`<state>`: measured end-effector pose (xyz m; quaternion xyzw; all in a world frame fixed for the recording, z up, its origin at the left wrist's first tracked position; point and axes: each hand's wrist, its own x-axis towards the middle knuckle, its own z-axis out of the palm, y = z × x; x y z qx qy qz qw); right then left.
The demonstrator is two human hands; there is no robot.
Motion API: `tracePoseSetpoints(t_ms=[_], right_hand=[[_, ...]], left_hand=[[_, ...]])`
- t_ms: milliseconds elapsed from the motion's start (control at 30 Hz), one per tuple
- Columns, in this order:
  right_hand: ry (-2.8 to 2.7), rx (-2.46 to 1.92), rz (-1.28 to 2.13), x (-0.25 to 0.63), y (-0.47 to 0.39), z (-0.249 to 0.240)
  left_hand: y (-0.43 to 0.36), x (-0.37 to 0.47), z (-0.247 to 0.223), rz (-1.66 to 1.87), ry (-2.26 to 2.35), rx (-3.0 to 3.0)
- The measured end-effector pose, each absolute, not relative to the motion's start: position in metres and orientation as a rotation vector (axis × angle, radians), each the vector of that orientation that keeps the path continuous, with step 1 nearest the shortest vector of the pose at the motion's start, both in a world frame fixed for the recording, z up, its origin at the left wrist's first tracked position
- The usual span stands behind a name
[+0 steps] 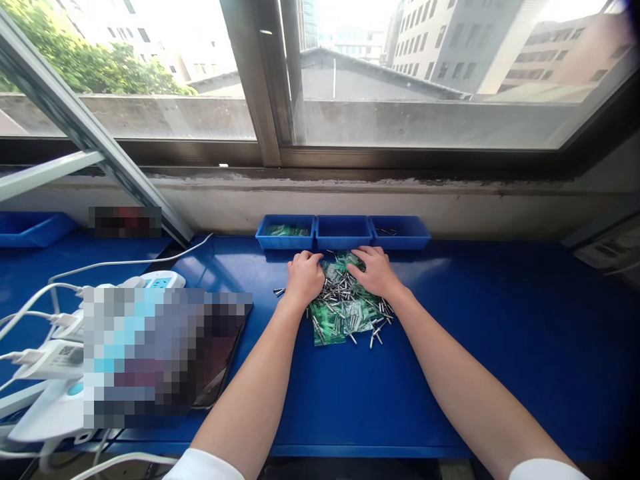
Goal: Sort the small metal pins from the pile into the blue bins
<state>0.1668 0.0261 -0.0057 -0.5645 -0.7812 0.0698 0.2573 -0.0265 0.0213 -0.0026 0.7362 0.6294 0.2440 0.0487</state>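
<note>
Several small metal pins (343, 288) lie in a loose heap on the blue table, mixed with green-tinted clear plastic packets (329, 325). My left hand (305, 277) rests at the heap's left edge, its fingers close together; whether anything is under them is hidden. At the upper right edge of the heap is my right hand (376, 270), with thumb and fingers apart, touching the pile. Behind the hands stand three blue bins in a row: the left bin (261, 235) holds green packets, the middle bin (344, 233) shows nothing inside, and the right bin (425, 235) holds a few pins.
At the left lie a white power strip (45, 417) with plugs and cables, and a dark flat device (220, 360), partly blurred. Another blue tray (35, 230) sits at the far left. A metal frame bar (135, 180) slants down to the table (500, 320) before the window.
</note>
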Motion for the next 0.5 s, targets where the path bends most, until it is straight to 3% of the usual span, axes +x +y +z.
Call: tracePoseSetpoints(t_ms=[500], right_hand=[[-2.211,-1.381,0.375,0.1669,0.0206,-0.0005]], left_hand=[[0.0252,-0.0323,-0.0071,0.727,1.754,2.28]])
